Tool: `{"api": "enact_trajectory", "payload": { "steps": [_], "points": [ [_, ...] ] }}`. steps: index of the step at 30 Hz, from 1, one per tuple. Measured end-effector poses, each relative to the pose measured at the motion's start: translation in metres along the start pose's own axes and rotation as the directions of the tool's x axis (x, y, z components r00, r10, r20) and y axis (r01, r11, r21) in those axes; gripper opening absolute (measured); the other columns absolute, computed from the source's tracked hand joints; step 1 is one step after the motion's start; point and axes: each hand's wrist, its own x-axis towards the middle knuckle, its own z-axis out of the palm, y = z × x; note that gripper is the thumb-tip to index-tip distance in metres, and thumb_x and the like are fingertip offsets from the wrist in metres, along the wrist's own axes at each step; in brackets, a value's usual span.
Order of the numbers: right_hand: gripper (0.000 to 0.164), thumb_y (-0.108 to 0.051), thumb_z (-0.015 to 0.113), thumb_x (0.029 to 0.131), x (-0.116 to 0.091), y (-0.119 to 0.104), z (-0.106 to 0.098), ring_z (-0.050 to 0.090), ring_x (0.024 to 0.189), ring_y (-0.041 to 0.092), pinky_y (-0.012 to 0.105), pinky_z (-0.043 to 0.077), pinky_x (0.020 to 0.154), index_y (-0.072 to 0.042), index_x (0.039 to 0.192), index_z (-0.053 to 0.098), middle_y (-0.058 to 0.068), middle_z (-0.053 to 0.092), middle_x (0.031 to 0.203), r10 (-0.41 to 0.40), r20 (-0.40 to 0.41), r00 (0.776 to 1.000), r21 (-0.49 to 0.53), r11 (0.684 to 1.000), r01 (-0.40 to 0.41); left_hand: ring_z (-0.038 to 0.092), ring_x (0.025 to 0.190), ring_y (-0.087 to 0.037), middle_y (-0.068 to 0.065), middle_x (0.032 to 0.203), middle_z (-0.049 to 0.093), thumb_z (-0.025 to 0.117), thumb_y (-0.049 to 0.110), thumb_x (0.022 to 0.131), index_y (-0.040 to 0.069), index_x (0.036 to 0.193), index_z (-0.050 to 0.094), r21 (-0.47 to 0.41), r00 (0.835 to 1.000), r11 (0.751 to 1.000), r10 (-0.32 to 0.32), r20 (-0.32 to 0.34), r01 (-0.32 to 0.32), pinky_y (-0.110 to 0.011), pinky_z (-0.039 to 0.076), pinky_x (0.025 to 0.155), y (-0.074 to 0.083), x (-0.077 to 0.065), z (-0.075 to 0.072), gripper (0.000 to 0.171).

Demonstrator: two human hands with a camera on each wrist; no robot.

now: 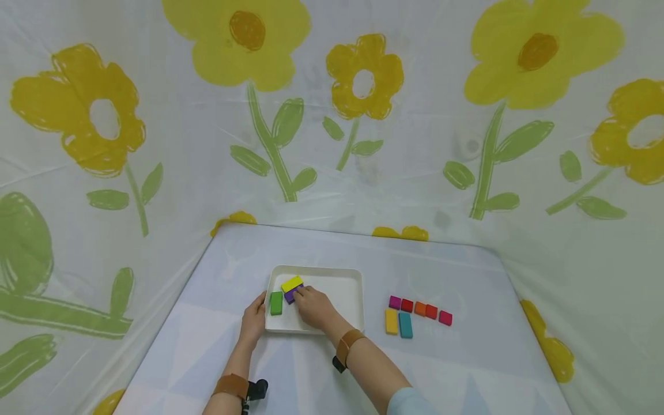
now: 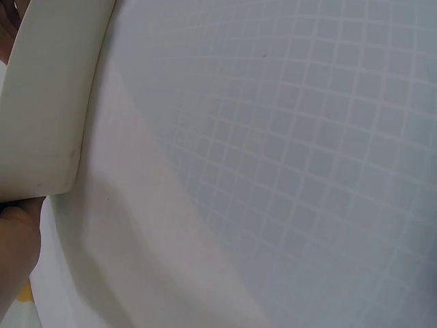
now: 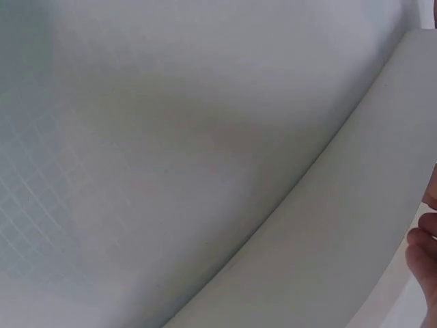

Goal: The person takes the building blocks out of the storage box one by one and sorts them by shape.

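A shallow white tray (image 1: pixel 337 276) lies on the table, and my left hand (image 1: pixel 253 318) holds its left side. In the left wrist view, part of that hand (image 2: pixel 17 242) shows beside the tray's corner (image 2: pixel 48 137). Reaching over the near rim, my right hand (image 1: pixel 315 308) pinches a purple block (image 1: pixel 289 296) inside the tray. Against the purple block's far side lies a yellow block (image 1: pixel 292 283). A green block (image 1: pixel 276 303) sits to their left, near the tray's left wall. The right wrist view catches only some fingers (image 3: pixel 425 249) past the tray wall (image 3: pixel 328 225).
Right of the tray, a row of small blocks runs from magenta (image 1: pixel 395 302) through red (image 1: pixel 407 305) and orange (image 1: pixel 420 309) to crimson (image 1: pixel 445 317). Before it lie an amber block (image 1: pixel 391 322) and a teal block (image 1: pixel 406 325). A flowered curtain (image 1: pixel 415 173) surrounds the table.
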Motion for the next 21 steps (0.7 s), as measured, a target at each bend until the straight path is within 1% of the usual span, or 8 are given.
{"api": "enact_trajectory", "payload": {
  "steps": [5, 8, 11, 15, 18, 21],
  "points": [
    [0.033, -0.018, 0.051, 0.103, -0.001, -0.002, 0.001, 0.062, 0.124, 0.014, 0.024, 0.055, 0.103, -0.013, 0.134, 0.061, 0.001, 0.064, 0.136, -0.016, 0.065, 0.998, -0.001, 1.0, 0.016, 0.025, 0.148, -0.047, -0.026, 0.158, 0.031, 0.031, 0.01, 0.107, 0.002, 0.153, 0.032, 0.006, 1.0, 1.0, -0.001, -0.006, 0.001, -0.059, 0.024, 0.123, 0.002, -0.001, 0.0, 0.047],
    [0.032, -0.018, 0.053, 0.102, -0.003, -0.003, 0.003, 0.062, 0.125, 0.014, 0.023, 0.055, 0.103, -0.014, 0.133, 0.062, 0.0, 0.064, 0.136, -0.028, 0.08, 0.996, -0.018, 0.999, 0.029, 0.025, 0.148, -0.047, -0.026, 0.158, 0.031, 0.03, 0.01, 0.107, 0.002, 0.153, 0.032, 0.006, 1.0, 1.0, 0.0, -0.008, 0.0, -0.06, 0.024, 0.123, 0.001, -0.001, 0.0, 0.047],
    [0.032, -0.02, 0.055, 0.101, -0.006, -0.003, 0.003, 0.063, 0.123, 0.013, 0.022, 0.056, 0.101, -0.015, 0.131, 0.063, -0.001, 0.066, 0.134, -0.043, 0.075, 0.996, -0.046, 0.998, 0.047, 0.025, 0.149, -0.046, -0.025, 0.158, 0.031, 0.03, 0.009, 0.106, 0.002, 0.153, 0.033, 0.003, 1.0, 1.0, -0.004, -0.007, 0.004, -0.059, 0.024, 0.124, -0.001, -0.001, 0.001, 0.047],
    [0.029, -0.021, 0.058, 0.1, -0.011, -0.002, 0.004, 0.065, 0.116, 0.011, 0.02, 0.058, 0.095, -0.015, 0.127, 0.066, -0.003, 0.069, 0.127, -0.07, 0.046, 0.997, -0.09, 0.993, 0.074, 0.025, 0.149, -0.046, -0.025, 0.159, 0.031, 0.03, 0.009, 0.106, 0.003, 0.153, 0.033, 0.004, 1.0, 1.0, -0.011, -0.005, 0.011, -0.059, 0.024, 0.124, -0.001, -0.001, 0.001, 0.047],
    [0.027, -0.019, 0.058, 0.099, -0.018, 0.001, 0.004, 0.066, 0.114, 0.011, 0.019, 0.058, 0.094, -0.016, 0.125, 0.067, -0.003, 0.07, 0.125, -0.072, 0.031, 0.997, -0.099, 0.992, 0.074, 0.024, 0.149, -0.046, -0.025, 0.159, 0.03, 0.03, 0.009, 0.106, 0.003, 0.153, 0.032, 0.005, 1.0, 1.0, -0.01, -0.001, 0.01, -0.059, 0.024, 0.124, 0.0, -0.001, 0.001, 0.047],
    [0.027, -0.019, 0.058, 0.099, -0.025, 0.005, 0.004, 0.066, 0.114, 0.011, 0.02, 0.059, 0.093, -0.016, 0.125, 0.067, -0.004, 0.069, 0.126, -0.061, 0.039, 0.997, -0.095, 0.993, 0.065, 0.023, 0.15, -0.045, -0.024, 0.16, 0.029, 0.03, 0.009, 0.106, 0.003, 0.154, 0.031, 0.005, 1.0, 1.0, -0.007, 0.007, 0.007, -0.059, 0.024, 0.124, 0.002, -0.001, 0.0, 0.048]
  ]
}}
